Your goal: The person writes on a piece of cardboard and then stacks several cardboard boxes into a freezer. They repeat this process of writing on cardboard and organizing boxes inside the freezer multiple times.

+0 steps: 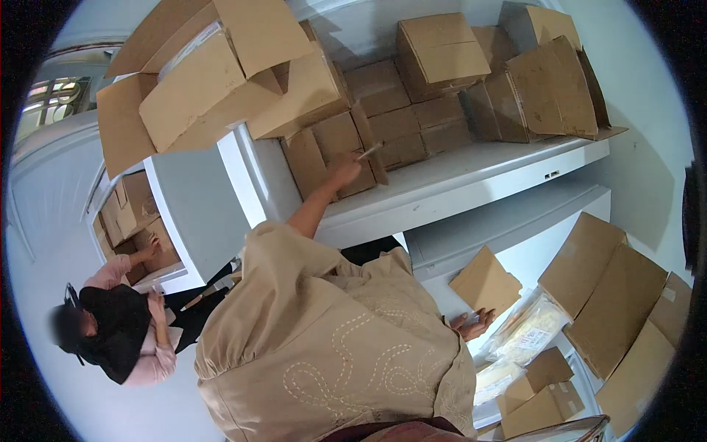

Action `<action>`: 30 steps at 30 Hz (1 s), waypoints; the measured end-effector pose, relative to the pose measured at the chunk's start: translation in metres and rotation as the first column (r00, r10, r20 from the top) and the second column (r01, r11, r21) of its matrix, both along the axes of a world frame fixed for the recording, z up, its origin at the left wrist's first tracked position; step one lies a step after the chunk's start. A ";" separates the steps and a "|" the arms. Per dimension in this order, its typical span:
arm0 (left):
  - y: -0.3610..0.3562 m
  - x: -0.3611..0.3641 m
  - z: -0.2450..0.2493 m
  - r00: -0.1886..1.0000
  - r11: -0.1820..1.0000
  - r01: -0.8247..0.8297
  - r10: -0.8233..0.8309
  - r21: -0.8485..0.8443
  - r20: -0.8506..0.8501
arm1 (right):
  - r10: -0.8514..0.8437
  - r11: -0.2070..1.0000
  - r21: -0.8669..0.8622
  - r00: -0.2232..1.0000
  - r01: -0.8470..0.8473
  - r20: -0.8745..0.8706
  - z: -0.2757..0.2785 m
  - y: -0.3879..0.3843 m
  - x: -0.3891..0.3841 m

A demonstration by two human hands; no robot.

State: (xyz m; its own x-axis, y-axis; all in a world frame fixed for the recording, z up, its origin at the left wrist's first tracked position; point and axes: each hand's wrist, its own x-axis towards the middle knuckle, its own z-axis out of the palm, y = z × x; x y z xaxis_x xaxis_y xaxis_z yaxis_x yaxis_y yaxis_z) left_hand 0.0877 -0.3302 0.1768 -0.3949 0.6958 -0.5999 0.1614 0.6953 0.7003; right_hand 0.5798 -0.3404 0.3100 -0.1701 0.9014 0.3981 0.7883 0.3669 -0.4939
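Observation:
My left hand (345, 171) reaches out over the long white counter, closed round a thin, pale, stick-like object (370, 152) that points up to the right. Beneath and beside it are brown cardboard boxes (309, 158) standing on the counter. Down at the right, my right hand (475, 324) has its fingers apart and slightly curled, and nothing shows in it. It is just below a brown cardboard piece (486, 280), and whether they touch I cannot tell. Clear plastic packs with pale contents (537, 329) lie right of that hand.
Large open cartons (195, 92) stand at the upper left, with more boxes (442, 55) along the counter's back. Open cartons (615, 298) fill the lower right. At the left, a person (121, 324) in pink and black reaches into a box on a white surface.

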 end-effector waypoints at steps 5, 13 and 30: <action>-0.037 -0.024 -0.035 0.795 0.932 0.259 -0.356 -0.255 -0.491 | 0.099 0.994 0.027 0.986 -0.103 0.134 0.007 0.001 0.005; -0.028 -0.026 0.032 0.694 0.923 -0.385 0.272 -0.025 -0.667 | -0.189 0.964 -0.143 0.955 0.225 0.228 0.038 0.017 -0.038; -0.010 0.003 -0.049 0.921 0.989 0.028 -0.082 -0.145 -0.380 | -0.209 0.975 -0.003 0.920 0.223 0.331 -0.003 0.001 0.014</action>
State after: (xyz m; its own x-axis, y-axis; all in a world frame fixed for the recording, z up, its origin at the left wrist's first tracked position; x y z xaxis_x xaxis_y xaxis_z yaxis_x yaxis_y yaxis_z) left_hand 0.0905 -0.3407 0.1280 -0.5767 0.6467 -0.4992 0.4397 0.7607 0.4775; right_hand 0.5937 -0.3393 0.3066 -0.0840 0.9449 0.3164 0.9660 0.1551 -0.2066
